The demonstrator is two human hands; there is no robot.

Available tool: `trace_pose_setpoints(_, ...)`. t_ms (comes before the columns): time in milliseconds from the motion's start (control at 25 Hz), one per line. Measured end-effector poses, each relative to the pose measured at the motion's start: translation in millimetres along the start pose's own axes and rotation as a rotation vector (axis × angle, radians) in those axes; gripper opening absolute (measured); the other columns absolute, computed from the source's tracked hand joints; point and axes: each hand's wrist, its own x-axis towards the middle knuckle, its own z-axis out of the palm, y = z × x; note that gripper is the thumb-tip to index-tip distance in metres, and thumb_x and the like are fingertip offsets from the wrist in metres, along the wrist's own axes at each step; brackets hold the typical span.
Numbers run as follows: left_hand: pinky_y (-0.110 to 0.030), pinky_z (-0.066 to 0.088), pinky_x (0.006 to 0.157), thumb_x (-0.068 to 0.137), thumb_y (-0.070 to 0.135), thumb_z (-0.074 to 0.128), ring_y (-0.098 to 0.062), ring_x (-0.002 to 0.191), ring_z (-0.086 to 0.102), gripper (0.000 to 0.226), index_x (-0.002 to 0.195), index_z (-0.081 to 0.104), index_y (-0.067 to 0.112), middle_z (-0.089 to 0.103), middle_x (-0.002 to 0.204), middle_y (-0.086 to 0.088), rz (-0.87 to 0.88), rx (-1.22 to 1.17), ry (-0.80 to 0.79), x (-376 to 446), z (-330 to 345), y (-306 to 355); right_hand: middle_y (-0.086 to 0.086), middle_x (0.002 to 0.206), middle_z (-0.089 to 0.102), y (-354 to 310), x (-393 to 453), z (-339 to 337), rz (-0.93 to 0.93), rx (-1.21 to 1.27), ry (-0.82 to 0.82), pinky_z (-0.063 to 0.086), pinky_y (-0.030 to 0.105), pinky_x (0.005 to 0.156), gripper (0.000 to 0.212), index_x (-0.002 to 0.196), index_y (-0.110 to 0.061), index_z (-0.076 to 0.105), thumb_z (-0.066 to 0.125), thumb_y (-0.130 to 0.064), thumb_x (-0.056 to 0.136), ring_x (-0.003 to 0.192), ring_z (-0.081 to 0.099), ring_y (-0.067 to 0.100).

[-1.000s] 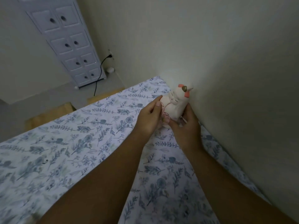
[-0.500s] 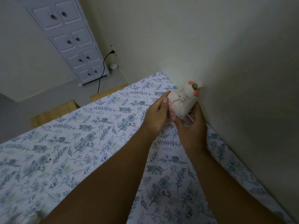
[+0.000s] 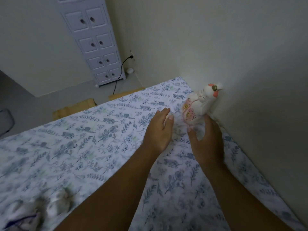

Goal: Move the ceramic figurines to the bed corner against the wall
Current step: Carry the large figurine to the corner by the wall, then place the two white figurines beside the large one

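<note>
A white ceramic cat figurine with pink ears and painted pink flowers stands on the floral bed sheet, leaning against the wall near the bed's far corner. My left hand hovers just left of it, fingers apart, not touching it. My right hand is right below the figurine with its fingertips at the base; whether it still grips is unclear. More white figurines lie blurred on the sheet at the lower left.
A white cabinet with small drawers stands on the floor beyond the bed. A black cable runs from a wall socket. Wooden bed frame pieces show past the mattress edge.
My left hand has let go of the cat figurine and drawn back to the left. The figurine now rests against the wall, and my right hand has slid down to its base.
</note>
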Motion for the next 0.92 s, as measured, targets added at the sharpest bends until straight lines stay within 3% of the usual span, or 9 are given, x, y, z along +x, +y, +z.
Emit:
trace_pose_setpoints(200,-0.038,0.005,0.123,0.105,0.046,0.034,-0.015,0.152,0.011,0.057,0.155,0.033,0.018,0.029,0.163,0.001,-0.096,0.266,0.164,-119,-89,-46,0.009,0.159,0.042,-66,-89,25,-0.208,-0.165,-0.221,0.031,0.052,0.119,0.068,0.153,-0.015,0.041,0.06,-0.046,0.096,0.15,0.032,0.027)
trace_pose_setpoints(480,-0.033,-0.004,0.121,0.103,0.049,0.038,-0.015,0.153,0.004,0.064,0.157,0.027,0.016,0.022,0.165,0.0,-0.297,0.393,0.462,-271,-219,-112,-0.002,0.166,0.029,-180,-236,108,-0.526,-0.13,-0.649,0.022,0.046,0.124,0.065,0.154,-0.024,0.041,0.063,-0.042,0.096,0.155,0.02,0.02)
trace_pose_setpoints(600,-0.041,0.007,0.124,0.096,0.051,0.049,-0.023,0.153,0.005,0.078,0.158,0.018,0.013,0.017,0.166,-0.007,-0.425,0.456,0.469,-302,-256,-151,-0.004,0.17,0.015,-208,-265,142,-0.548,-0.133,-0.846,0.022,0.043,0.124,0.075,0.158,-0.029,0.033,0.07,-0.034,0.093,0.156,0.011,0.02)
trace_pose_setpoints(720,-0.044,0.031,0.115,0.085,0.047,0.066,-0.03,0.147,0.027,0.096,0.158,0.014,0.014,0.031,0.16,-0.012,-0.538,0.28,0.386,-311,-269,-184,-0.002,0.17,0.013,-216,-271,170,-0.499,-0.201,-0.938,0.024,0.039,0.12,0.083,0.159,-0.029,0.03,0.076,-0.019,0.09,0.155,0.016,0.023)
trace_pose_setpoints(840,-0.039,0.052,0.09,0.083,0.035,0.071,-0.027,0.116,0.06,0.07,0.145,0.041,0.022,0.062,0.129,-0.005,-0.499,0.108,0.375,-310,-268,-204,0.003,0.166,0.029,-214,-270,187,-0.466,-0.225,-0.904,0.023,0.033,0.119,0.077,0.155,-0.023,0.041,0.076,-0.006,0.088,0.15,0.029,0.024)
trace_pose_setpoints(920,-0.034,0.054,0.073,0.081,0.03,0.073,-0.021,0.093,0.066,0.048,0.125,0.054,0.022,0.069,0.104,0.001,-0.445,0.102,0.403,-309,-267,-206,0.008,0.157,0.044,-213,-269,184,-0.428,-0.185,-0.855,0.027,0.036,0.12,0.073,0.148,-0.016,0.05,0.081,-0.007,0.083,0.145,0.038,0.026)
